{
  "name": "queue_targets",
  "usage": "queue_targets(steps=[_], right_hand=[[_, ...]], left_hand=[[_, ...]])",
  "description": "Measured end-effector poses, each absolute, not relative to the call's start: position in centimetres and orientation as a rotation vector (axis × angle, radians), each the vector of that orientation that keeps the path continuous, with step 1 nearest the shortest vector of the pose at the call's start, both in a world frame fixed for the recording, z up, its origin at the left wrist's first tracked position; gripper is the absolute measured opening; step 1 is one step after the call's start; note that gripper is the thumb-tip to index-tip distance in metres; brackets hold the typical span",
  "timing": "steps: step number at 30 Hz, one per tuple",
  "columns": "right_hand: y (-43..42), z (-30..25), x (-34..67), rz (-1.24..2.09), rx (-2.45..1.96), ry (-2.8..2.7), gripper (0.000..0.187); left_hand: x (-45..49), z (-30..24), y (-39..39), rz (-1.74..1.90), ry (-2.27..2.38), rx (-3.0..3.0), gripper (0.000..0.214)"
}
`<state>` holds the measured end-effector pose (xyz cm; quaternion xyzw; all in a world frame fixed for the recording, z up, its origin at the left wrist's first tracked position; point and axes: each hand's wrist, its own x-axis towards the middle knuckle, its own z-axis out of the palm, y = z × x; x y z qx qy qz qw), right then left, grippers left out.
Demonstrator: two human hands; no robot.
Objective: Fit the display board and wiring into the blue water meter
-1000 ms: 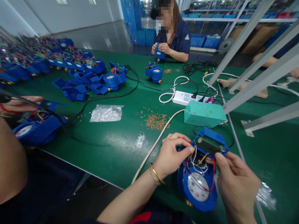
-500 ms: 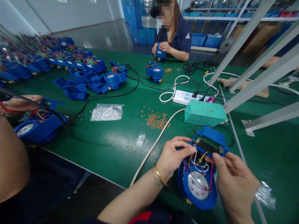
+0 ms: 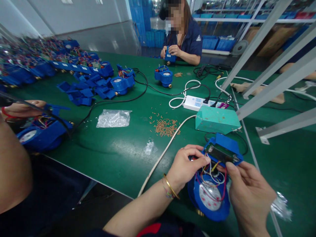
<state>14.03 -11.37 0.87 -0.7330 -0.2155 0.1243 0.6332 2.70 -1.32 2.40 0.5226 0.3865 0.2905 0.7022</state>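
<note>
Over the near edge of the green tabletop [image 3: 111, 148], a blue water meter [image 3: 209, 201] is being held between the person's two hands, its round white dial facing upward. A green circuit board [image 3: 222, 153] with a dark display is sitting in a blue housing at the meter's top, and red, yellow, white and blue wires [image 3: 209, 177] are looping down across the dial. The left hand [image 3: 187, 168], wearing a gold bangle, is closed around the housing's left side, fingers curling over it. The right hand [image 3: 250, 197] is gripping the opposite side, its thumb pressing on the blue edge.

Just beyond them, a teal metal box [image 3: 217, 120] and a white power strip [image 3: 197, 103] are sitting among tangled cables, beside a scattered heap of small brass pins [image 3: 166, 127] and a clear plastic bag [image 3: 113, 118]. Farther off, a co-worker's hand [image 3: 23, 109] is resting on another meter [image 3: 43, 136], a second co-worker is holding one [image 3: 170, 56] across the tabletop, and more meters [image 3: 84, 64] are lining the far side.
</note>
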Motion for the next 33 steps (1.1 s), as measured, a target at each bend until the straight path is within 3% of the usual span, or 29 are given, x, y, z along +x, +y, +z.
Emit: queue_targets(steps=[13,33], right_hand=[[-11.2,1.0,13.8,0.269,-1.676,-0.554,0.046],[-10.9,1.2,13.8,0.337,-1.672,-0.459,0.05]], left_hand=[[2.9,2.0,-1.6,0.658,0.848,0.835,0.009],[2.0,1.9,-1.2,0.78,0.886,1.285,0.01]])
